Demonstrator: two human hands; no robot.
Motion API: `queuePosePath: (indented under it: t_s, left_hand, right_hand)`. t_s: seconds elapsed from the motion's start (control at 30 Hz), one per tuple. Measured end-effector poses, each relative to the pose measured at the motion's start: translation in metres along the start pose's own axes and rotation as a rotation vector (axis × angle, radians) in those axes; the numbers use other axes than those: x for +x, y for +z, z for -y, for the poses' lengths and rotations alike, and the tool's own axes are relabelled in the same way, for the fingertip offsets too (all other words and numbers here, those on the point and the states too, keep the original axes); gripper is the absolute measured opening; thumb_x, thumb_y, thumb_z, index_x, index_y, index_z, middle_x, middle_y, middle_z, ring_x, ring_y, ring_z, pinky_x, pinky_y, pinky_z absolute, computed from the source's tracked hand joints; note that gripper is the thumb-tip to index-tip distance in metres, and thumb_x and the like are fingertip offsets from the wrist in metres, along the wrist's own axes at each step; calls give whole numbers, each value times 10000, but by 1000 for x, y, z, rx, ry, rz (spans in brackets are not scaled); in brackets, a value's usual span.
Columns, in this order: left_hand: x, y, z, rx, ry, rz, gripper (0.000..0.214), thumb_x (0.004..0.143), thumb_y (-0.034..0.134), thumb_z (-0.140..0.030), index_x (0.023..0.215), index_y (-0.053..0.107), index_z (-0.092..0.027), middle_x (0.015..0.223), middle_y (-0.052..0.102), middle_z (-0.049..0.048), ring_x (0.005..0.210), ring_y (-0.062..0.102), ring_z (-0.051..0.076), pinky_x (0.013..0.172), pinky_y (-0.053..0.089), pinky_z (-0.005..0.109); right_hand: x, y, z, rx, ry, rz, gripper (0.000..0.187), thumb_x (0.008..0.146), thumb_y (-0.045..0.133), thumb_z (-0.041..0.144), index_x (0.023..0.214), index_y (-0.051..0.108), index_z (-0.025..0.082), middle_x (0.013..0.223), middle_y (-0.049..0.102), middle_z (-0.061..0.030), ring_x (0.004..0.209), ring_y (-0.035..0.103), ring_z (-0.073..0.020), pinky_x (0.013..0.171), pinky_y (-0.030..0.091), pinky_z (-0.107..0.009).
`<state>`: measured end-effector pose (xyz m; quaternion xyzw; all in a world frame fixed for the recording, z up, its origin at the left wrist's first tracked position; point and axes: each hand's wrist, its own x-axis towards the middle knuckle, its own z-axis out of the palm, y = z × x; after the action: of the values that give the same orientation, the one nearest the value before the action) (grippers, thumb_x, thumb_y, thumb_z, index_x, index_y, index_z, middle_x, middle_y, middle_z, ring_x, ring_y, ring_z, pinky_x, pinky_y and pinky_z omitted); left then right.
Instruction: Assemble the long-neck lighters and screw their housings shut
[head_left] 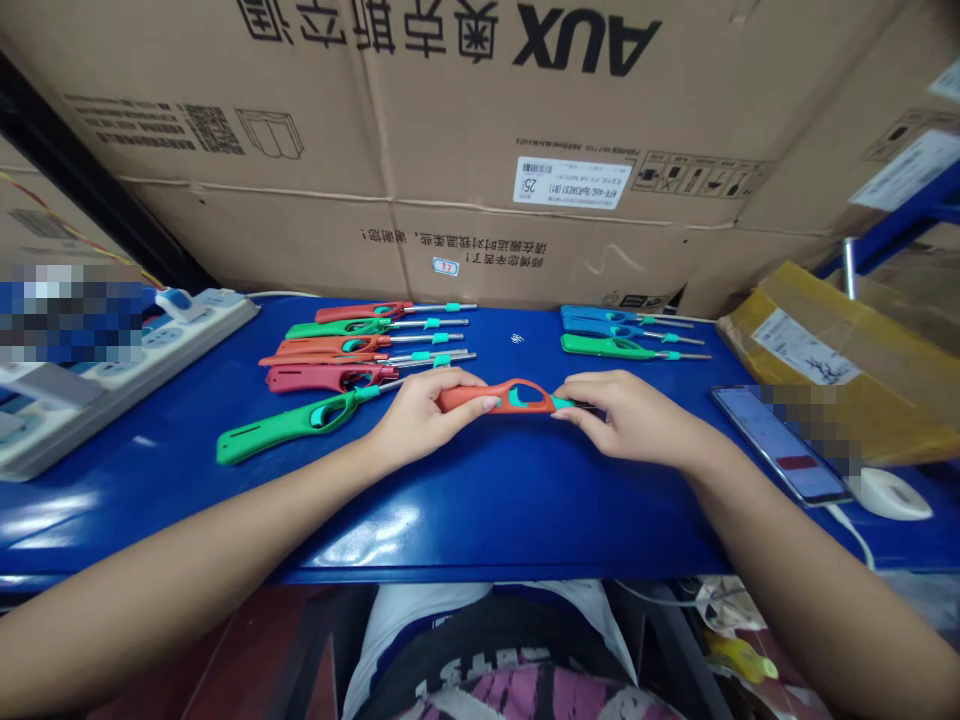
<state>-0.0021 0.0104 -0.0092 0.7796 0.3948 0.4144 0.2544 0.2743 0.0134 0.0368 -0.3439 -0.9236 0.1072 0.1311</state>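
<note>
An orange long-nosed lighter [529,396] with a teal trigger is held level above the blue table, between both hands. My left hand [431,408] is closed around its handle end. With thumb and fingers pinched, my right hand [619,412] grips the teal collar and metal tube, whose tip is mostly hidden by the fingers. Left of them lies a column of lighters: a green lighter [289,427] nearest, then a red lighter [330,377] and several more behind. Beyond my right hand rest a green lighter [607,346] and blue lighters [592,325].
A large cardboard box [450,130] stands along the table's back edge. On the left is a white power strip [127,375] with plugs. To the right are a yellow package [832,370], a phone [780,440] and a white cabled device [892,494].
</note>
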Motion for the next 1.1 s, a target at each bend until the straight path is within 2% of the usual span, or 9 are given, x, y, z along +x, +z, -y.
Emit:
queuePosePath:
  t_s: [0.2, 0.3, 0.33, 0.37, 0.43, 0.5, 0.63, 0.8, 1.1]
  left_hand:
    - [8, -11, -9, -3, 53, 106, 258, 865, 755, -410, 961, 788, -173, 939, 797, 47, 839, 730, 196, 774, 556, 284]
    - [11, -18, -12, 45, 135, 119, 254, 866, 763, -404, 989, 796, -184, 965, 801, 48, 848, 733, 197, 796, 554, 293]
    - [11, -19, -12, 70, 165, 119, 251, 875, 756, -397, 1002, 794, -184, 967, 800, 50, 845, 732, 194, 798, 554, 294]
    - [11, -18, -11, 93, 191, 124, 249, 882, 750, -390, 1016, 792, -184, 967, 799, 53, 843, 731, 193, 799, 555, 296]
    - [9, -14, -8, 123, 227, 144, 259, 894, 737, -377, 1057, 785, -182, 984, 789, 67, 864, 726, 199, 813, 559, 307]
    - [6, -8, -5, 124, 249, 172, 277, 916, 706, -361, 1115, 769, -178, 1028, 772, 85, 909, 719, 206, 844, 566, 323]
    - [0, 2, -1, 110, 309, 306, 324, 981, 589, -304, 1262, 706, -193, 1153, 722, 96, 1016, 698, 189, 927, 563, 322]
    - [-4, 5, -2, 154, 343, 436, 427, 931, 621, -246, 1355, 641, -200, 1238, 682, 114, 1133, 653, 223, 1028, 520, 371]
    - [3, -14, -3, 265, 322, 506, 522, 879, 679, -312, 1380, 612, -181, 1207, 679, 124, 1111, 627, 267, 1032, 478, 412]
  right_hand:
    - [-18, 19, 24, 13, 118, -90, 192, 993, 536, 255, 1019, 710, 176, 932, 727, -88, 816, 663, -222, 739, 494, -346]
    - [-43, 50, 63, -66, 160, -645, 235, 943, 569, 179, 1159, 660, 196, 1117, 701, -144, 1045, 643, -286, 911, 492, -461]
    - [-52, 63, 78, 24, 51, -711, 230, 940, 551, 152, 1131, 658, 222, 1058, 710, -113, 1013, 650, -256, 917, 497, -437]
    - [-61, 76, 91, 155, -148, -563, 205, 953, 523, 179, 1085, 665, 247, 962, 723, -68, 939, 663, -222, 879, 515, -388]
    - [-74, 102, 110, 389, -183, 74, 202, 979, 508, 240, 1075, 685, 257, 1059, 748, -43, 1011, 671, -188, 925, 508, -318]
    - [-81, 128, 115, 427, -88, 260, 278, 986, 471, 194, 1150, 685, 260, 1156, 745, -23, 1028, 685, -142, 900, 514, -239]
    - [-84, 167, 95, 362, 215, 361, 435, 952, 448, 156, 1346, 608, 251, 1270, 721, -84, 1139, 673, -230, 996, 494, -362]
    - [-75, 182, 87, 298, 337, 490, 536, 849, 529, 129, 1364, 606, 255, 1348, 686, -91, 1175, 663, -277, 1015, 481, -387]
    - [-68, 108, 105, 355, 171, 644, 358, 892, 550, 323, 1192, 638, 149, 1044, 737, -129, 865, 689, -246, 716, 485, -310]
